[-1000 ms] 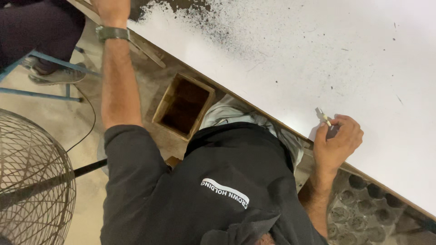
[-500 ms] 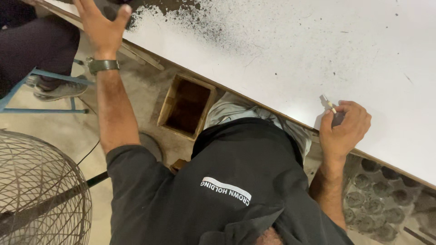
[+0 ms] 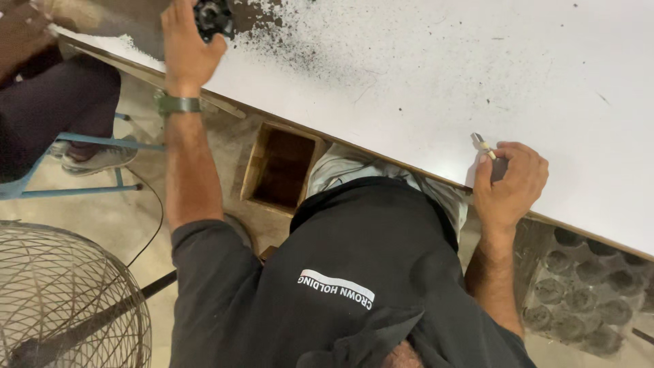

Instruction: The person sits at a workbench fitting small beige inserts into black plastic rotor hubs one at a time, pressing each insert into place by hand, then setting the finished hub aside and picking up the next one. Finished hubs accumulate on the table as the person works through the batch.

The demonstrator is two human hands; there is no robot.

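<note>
White table (image 3: 422,75), speckled with dark grit, spans the top. Left hand (image 3: 184,48) reaches far across, fingers closed around a small black round part (image 3: 213,16). Right hand (image 3: 509,180) rests at the table's near edge, pinching a small metal tool (image 3: 482,145).

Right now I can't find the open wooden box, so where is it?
In the head view, the wooden box sits on the floor under the white table's edge, between the person's left forearm and their torso.
</note>
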